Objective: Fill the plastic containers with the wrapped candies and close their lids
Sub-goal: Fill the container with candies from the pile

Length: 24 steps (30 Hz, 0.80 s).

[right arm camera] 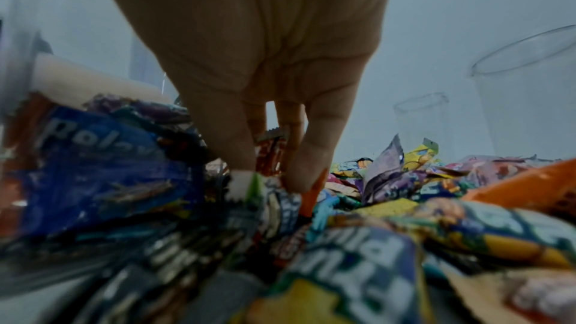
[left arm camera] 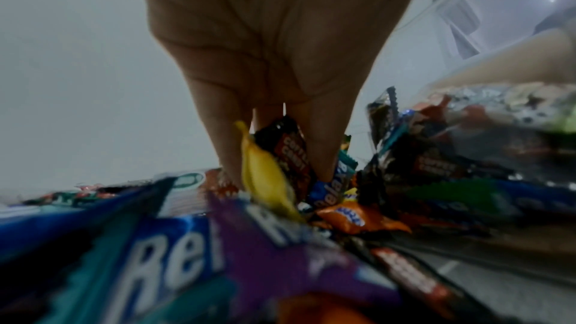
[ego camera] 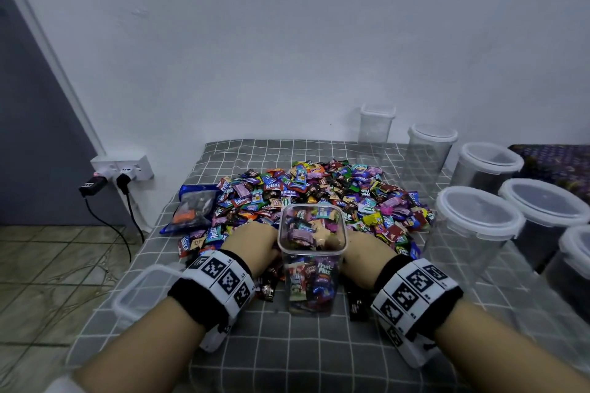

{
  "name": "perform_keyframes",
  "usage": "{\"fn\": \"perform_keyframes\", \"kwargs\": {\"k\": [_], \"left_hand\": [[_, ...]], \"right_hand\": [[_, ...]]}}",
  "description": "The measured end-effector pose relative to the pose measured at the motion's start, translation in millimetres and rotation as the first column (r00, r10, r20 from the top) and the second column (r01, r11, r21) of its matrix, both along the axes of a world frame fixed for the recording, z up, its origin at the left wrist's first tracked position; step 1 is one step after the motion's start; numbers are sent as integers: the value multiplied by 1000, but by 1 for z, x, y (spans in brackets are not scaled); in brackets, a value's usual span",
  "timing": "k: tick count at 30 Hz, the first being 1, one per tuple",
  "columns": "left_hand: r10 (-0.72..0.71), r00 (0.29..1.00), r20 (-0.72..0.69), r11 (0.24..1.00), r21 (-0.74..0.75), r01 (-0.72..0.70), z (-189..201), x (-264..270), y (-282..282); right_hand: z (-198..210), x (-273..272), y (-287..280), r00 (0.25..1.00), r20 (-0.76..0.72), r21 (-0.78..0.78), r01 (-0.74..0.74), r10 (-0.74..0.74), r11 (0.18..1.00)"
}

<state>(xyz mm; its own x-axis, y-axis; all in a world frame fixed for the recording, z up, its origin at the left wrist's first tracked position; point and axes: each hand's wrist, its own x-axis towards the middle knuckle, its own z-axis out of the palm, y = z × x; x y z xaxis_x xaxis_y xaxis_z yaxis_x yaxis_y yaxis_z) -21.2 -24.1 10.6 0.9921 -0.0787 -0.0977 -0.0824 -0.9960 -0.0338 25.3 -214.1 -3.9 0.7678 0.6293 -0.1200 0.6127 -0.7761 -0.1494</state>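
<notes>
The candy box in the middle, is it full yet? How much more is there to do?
Nearly. The square container is filled almost to its rim, but its lid lies off on the cloth. Right now the left hand and right hand are both digging into the candy pile for more. Left to do: close this one, then fill the empty containers on the right, whose lids look closed.

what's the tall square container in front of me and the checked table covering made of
Tall square clear container: looks like rigid transparent plastic, glossy; the candies inside show through its walls. Grey checked table covering: seems to be woven fabric, matte, slightly wrinkled near the edge.
</notes>
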Motion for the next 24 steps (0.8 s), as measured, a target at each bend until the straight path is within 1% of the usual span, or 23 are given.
{"fn": "perform_keyframes", "kwargs": {"k": [4, 7, 12, 16, 19, 24], "left_hand": [[39, 997, 60, 999, -38, -37, 3, -2, 1], [33, 993, 113, 996, -88, -23, 2, -3, 4], [58, 985, 164, 985, -171, -30, 0, -3, 7], [87, 974, 208, 976, -213, -42, 0, -3, 9], [83, 972, 222, 971, -238, -28, -1, -4, 10], [95, 971, 217, 963, -266, -35, -1, -3, 11]], "right_hand": [[3, -2, -1, 1000, 5, 6, -10, 10, 1000], [4, -2, -2, 1000, 10, 27, 1, -1, 1000], [4, -3, -4, 1000, 18, 50, 15, -16, 999], [2, -3, -5, 1000, 6, 19, 18, -18, 1000], [1, -3, -4, 999, -50, 1, 10, -10, 1000], [2, -4, -5, 999, -41, 22, -10, 11, 1000]]}}
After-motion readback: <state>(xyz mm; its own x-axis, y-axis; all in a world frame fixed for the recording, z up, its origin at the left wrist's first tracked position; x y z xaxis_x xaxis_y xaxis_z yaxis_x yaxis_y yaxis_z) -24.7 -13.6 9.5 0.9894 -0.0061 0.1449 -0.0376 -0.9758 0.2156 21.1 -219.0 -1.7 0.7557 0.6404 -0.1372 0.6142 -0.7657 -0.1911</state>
